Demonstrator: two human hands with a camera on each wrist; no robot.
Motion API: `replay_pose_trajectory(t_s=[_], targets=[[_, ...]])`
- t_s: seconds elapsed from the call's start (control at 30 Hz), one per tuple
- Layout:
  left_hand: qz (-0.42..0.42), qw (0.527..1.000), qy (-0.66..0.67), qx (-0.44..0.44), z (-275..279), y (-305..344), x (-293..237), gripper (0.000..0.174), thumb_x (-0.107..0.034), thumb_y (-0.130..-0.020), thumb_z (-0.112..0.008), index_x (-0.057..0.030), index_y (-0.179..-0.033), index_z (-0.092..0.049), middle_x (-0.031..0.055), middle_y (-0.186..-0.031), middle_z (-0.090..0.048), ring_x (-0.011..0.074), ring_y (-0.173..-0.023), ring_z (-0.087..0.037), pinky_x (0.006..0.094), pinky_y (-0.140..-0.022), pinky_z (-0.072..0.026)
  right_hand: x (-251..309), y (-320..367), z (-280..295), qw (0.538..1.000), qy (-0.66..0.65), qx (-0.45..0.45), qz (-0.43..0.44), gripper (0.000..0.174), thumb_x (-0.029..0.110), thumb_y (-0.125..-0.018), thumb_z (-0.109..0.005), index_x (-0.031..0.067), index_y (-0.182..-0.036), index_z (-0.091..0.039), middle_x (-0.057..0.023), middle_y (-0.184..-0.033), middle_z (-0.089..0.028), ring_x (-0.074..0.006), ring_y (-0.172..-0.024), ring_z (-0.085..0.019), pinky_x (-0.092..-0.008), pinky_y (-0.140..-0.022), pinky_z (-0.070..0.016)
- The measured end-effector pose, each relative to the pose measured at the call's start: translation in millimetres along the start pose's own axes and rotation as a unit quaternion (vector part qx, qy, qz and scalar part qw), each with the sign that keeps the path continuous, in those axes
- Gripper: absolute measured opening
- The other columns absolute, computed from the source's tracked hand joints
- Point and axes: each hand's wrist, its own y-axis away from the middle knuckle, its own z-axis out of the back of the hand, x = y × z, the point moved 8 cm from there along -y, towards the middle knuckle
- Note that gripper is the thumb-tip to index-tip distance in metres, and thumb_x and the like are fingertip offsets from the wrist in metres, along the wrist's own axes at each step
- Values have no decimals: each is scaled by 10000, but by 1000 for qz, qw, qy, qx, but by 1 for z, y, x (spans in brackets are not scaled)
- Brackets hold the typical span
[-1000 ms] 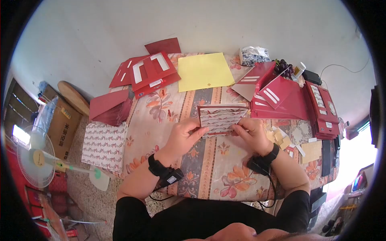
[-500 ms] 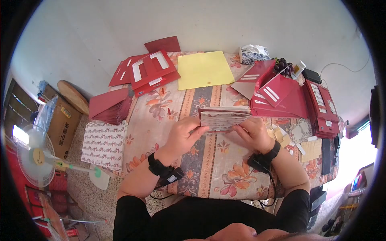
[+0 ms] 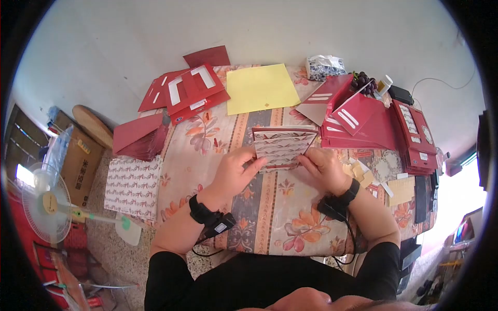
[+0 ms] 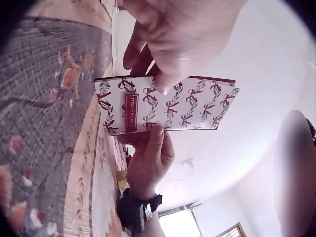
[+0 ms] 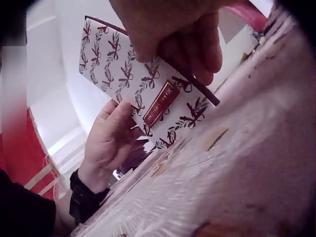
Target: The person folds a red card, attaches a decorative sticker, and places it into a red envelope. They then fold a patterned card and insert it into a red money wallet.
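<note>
Both hands hold a Christmas card up over the near middle of the table. Its white face carries a bow-and-garland print, and a dark red backing shows along the edges. In the left wrist view a small red label sits near one end of the card. My left hand pinches the left edge, thumb on the patterned face. At the right edge my right hand pinches it likewise, with fingers behind. Several layers show at its top edge in the head view.
A yellow sheet lies at the back. Red folders are at the back left, red folders to the right. Printed white paper and a dark red stack sit left. Grapes and a tissue pack stand behind.
The card tipped flatter half a second ago, then came back up so that its patterned face shows again. It now stands slightly higher in the head view. Both hands keep their hold.
</note>
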Motion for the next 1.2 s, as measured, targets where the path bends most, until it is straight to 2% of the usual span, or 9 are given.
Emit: replay_pose_trajectory(t_s=[0.33,0.4,0.53,0.73,0.8,0.83,0.9,1.0,1.2], targets=[[-39,999,-3,-37,-2,-1,-4,161,-124,-827,-612,19,-894,-579,110,-744,-564,208,-631,-561,288,-573,-448,4,-1,3,1000,17,5,11,126,109,-797,-615,20,-729,-556,-161,-614,-506,-335,-563,-520,-396,-494,-402],[-59,997,8,-59,1,-2,-7,213,-108,-797,-656,38,-715,-525,101,-654,-540,141,-559,-517,265,-512,-408,1,-2,2,1000,9,4,0,122,117,-798,-615,24,-737,-566,-164,-620,-513,-337,-562,-520,-399,-498,-403],[-40,999,3,-26,1,-2,-1,142,-107,-819,-618,28,-842,-581,112,-718,-556,198,-603,-555,280,-548,-443,-3,-1,0,1000,-2,4,-1,101,116,-802,-610,25,-766,-586,-167,-643,-535,-337,-568,-525,-392,-504,-409],[-5,994,108,-30,-3,-1,17,123,-96,-819,-630,23,-843,-615,49,-736,-615,109,-586,-538,226,-531,-421,-13,1,-6,997,-49,26,-60,133,123,-860,-550,4,-870,-609,-144,-670,-575,-275,-588,-565,-335,-535,-437],[141,942,304,-32,-8,0,45,146,-119,-843,-601,2,-926,-609,31,-824,-632,110,-647,-588,225,-569,-477,-31,4,-6,936,-303,-42,-174,226,175,-919,-479,-5,-1012,-578,-89,-745,-611,-177,-643,-589,-294,-598,-469],[137,943,302,-31,-6,-2,44,146,-119,-843,-601,2,-926,-609,31,-824,-632,110,-647,-588,225,-569,-477,-32,3,-4,937,-302,-45,-171,226,175,-919,-479,-5,-1012,-578,-89,-745,-611,-177,-643,-589,-294,-598,-469],[210,881,421,-57,-6,1,57,202,-145,-858,-576,-14,-1012,-576,45,-894,-627,122,-726,-614,236,-602,-512,-39,5,-11,874,-433,-30,-218,310,220,-949,-424,-16,-1131,-510,-66,-857,-615,-133,-728,-592,-270,-666,-486],[223,867,440,-72,-10,3,60,209,-171,-868,-562,-26,-1018,-573,40,-912,-624,105,-732,-602,223,-606,-501,-26,7,-31,841,-472,64,-257,325,226,-948,-428,-15,-1160,-478,-99,-913,-621,-162,-768,-616,-270,-691,-499],[210,864,449,-88,-17,7,49,194,-177,-881,-544,-34,-1005,-586,29,-888,-623,89,-726,-588,221,-616,-493,-14,12,-61,795,-521,83,-298,306,195,-938,-450,-25,-1150,-467,-115,-951,-615,-178,-813,-630,-284,-720,-527]])
